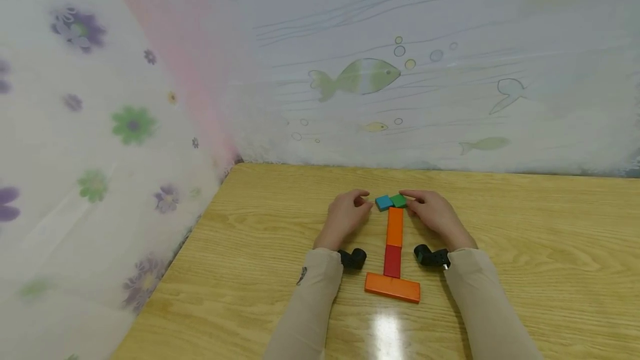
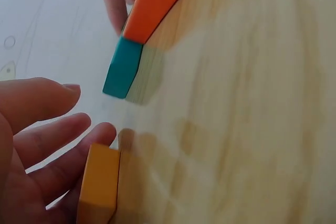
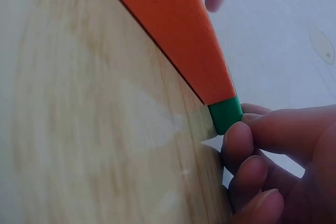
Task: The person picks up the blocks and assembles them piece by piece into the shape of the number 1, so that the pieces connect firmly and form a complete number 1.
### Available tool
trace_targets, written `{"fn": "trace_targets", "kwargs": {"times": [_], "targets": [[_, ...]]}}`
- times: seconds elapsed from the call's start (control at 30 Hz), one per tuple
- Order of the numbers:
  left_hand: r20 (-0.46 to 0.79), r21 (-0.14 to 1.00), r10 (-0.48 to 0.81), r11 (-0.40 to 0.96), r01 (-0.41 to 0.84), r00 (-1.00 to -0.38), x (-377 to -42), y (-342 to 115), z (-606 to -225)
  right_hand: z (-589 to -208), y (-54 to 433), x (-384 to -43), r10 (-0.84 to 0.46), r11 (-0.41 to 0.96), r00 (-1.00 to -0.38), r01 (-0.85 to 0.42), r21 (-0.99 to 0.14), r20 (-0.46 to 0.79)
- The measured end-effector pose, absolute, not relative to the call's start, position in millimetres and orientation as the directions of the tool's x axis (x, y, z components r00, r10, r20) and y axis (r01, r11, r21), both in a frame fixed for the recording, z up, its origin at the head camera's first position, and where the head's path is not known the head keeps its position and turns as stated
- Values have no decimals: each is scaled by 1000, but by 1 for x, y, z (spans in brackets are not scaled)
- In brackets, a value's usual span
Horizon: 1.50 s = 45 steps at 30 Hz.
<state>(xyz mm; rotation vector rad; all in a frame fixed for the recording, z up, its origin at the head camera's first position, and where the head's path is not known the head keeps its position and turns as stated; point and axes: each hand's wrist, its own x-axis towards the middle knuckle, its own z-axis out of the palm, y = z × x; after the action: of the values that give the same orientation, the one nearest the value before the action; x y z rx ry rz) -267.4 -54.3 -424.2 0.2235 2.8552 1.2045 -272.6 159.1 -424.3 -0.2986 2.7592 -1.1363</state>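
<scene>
My right hand point(image 1: 436, 213) pinches the small green block point(image 1: 398, 200) at its right end, thumb and forefinger against its sides. The small blue block point(image 1: 384, 203) touches the green one at an angle. My left hand point(image 1: 346, 214) is just left of the blue block, with thumb and fingers parted and a gap to it. In the left wrist view, a yellow-orange block point(image 2: 100, 182) overlaps the fingers; the hand hides it in the head view. A long orange block point(image 1: 395, 226) points at the green and blue pair from the near side.
A red block point(image 1: 392, 261) continues the orange one toward me, ending at a crosswise orange block point(image 1: 392, 287). All lie on a wooden table point(image 1: 550, 271). A wall with painted fish point(image 1: 369, 76) backs the table, and flowered sheeting point(image 1: 132, 125) runs along its left edge.
</scene>
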Motion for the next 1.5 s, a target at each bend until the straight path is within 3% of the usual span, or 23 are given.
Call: {"fn": "trace_targets", "kwargs": {"times": [0.27,0.77,1.5], "targets": [[81,806,108,578,129,-991,-265,-69,-427,-426,161,-273,-224,680,-971,-95,-727,-83],[22,877,113,476,73,-993,-261,-80,-431,-429,166,-271,-230,697,-972,-129,-705,-50],[21,821,33,570,36,-999,-252,-87,-426,-427,159,-271,-241,684,-970,-152,-713,-24]]}}
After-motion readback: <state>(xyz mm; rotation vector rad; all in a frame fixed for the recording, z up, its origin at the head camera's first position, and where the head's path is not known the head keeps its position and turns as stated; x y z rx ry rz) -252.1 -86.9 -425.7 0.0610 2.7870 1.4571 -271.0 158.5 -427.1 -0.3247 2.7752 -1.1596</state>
